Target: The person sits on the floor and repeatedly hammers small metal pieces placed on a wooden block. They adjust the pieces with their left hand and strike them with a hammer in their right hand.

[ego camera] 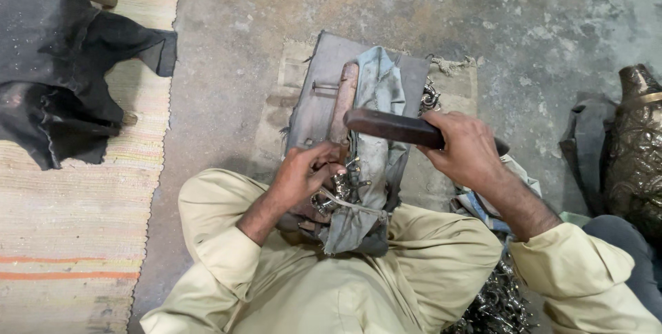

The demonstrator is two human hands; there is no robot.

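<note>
Wood bar (pixel 396 127) gripped, R hand (pixel 465 151) closed.

cloth-wrapped block (pixel 376 134) on the board (pixel 324 93) at centre — woven mat (pixel 76 237) left, metal vessel (pixel 638 148) right

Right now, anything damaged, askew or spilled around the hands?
Mostly worn, not broken. The grey cloth over the wooden block is frayed and rumpled, and the mat beneath has ragged edges. Small metal rings lie heaped loose by the right knee. Left hand pinches metal pieces; right hand grips a dark wooden bar.
</note>
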